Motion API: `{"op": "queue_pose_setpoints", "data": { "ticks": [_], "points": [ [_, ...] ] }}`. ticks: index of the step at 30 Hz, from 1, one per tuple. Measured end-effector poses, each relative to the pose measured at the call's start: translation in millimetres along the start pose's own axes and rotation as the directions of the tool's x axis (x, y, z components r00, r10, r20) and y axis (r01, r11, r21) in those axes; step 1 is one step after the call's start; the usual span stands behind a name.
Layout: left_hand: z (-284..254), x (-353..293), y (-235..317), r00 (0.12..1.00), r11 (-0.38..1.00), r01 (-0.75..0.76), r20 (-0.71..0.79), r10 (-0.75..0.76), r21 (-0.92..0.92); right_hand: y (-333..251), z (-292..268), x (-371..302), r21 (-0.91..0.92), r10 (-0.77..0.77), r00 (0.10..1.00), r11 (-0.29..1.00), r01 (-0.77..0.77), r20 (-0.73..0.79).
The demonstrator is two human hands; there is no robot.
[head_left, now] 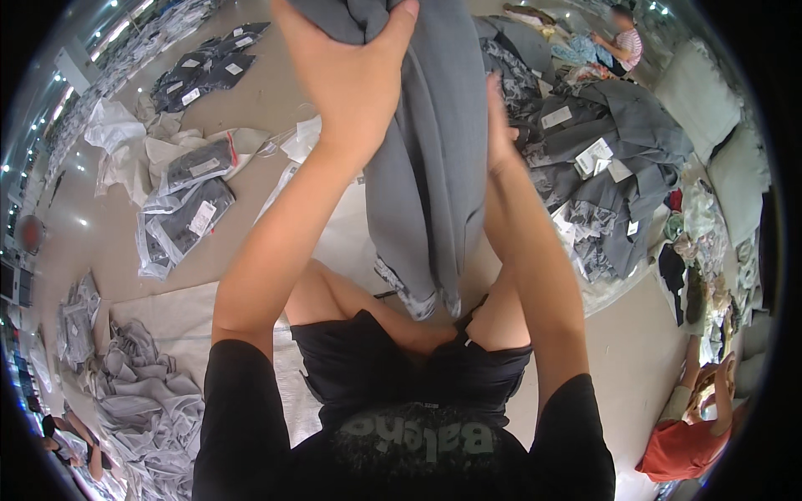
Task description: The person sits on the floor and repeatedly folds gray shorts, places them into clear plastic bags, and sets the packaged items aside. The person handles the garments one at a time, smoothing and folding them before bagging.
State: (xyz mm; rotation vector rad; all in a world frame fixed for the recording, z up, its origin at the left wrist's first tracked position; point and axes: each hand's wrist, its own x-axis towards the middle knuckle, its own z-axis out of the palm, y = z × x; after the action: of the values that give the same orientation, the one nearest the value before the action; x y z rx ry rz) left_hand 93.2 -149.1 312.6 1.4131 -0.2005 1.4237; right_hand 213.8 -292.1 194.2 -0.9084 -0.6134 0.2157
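Observation:
A long grey garment (443, 150) with a pale-patterned lower edge hangs upright in front of me, its bottom above my lap. My left hand (355, 79) grips its upper part, the thumb pressed over the cloth and the fingers partly behind it. Along the garment's right edge is my right hand (501, 125), smeared by motion; its fingers are largely hidden, so I cannot tell whether they hold the cloth. The top of the garment runs out of the picture.
A large heap of grey patterned garments with white tags (618, 159) lies to the right. Garments in clear bags (188, 213) lie left, with a pale grey cloth pile (150, 392) nearer. Other people sit at the far right (626, 46), near right (685, 442) and near left (75, 442).

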Motion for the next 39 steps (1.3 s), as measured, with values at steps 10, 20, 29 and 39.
{"op": "queue_pose_setpoints", "data": {
  "ticks": [10,20,29,39],
  "points": [
    [14.7,-35.7,-272.4,0.922,0.890,0.271,0.167,-0.350,0.367,271.5,-161.0,-118.1,-0.007,0.513,0.659,0.786,-0.618,-0.550],
    [-171.1,-319.2,-319.0,0.609,0.574,0.083,0.414,-0.676,0.815,307.2,-179.5,-161.3,-0.625,0.199,0.803,0.534,-0.570,-0.562],
    [-150.0,-305.6,-328.1,0.518,0.728,0.245,0.548,-0.657,0.640,303.3,-109.7,-155.8,-0.994,0.053,0.996,-0.086,0.073,0.069],
    [-139.9,-333.6,-374.0,0.613,0.690,-0.188,0.632,-0.474,0.699,311.3,-202.1,-30.0,-0.934,-0.053,0.983,0.326,-0.147,-0.174]
  ]
}}
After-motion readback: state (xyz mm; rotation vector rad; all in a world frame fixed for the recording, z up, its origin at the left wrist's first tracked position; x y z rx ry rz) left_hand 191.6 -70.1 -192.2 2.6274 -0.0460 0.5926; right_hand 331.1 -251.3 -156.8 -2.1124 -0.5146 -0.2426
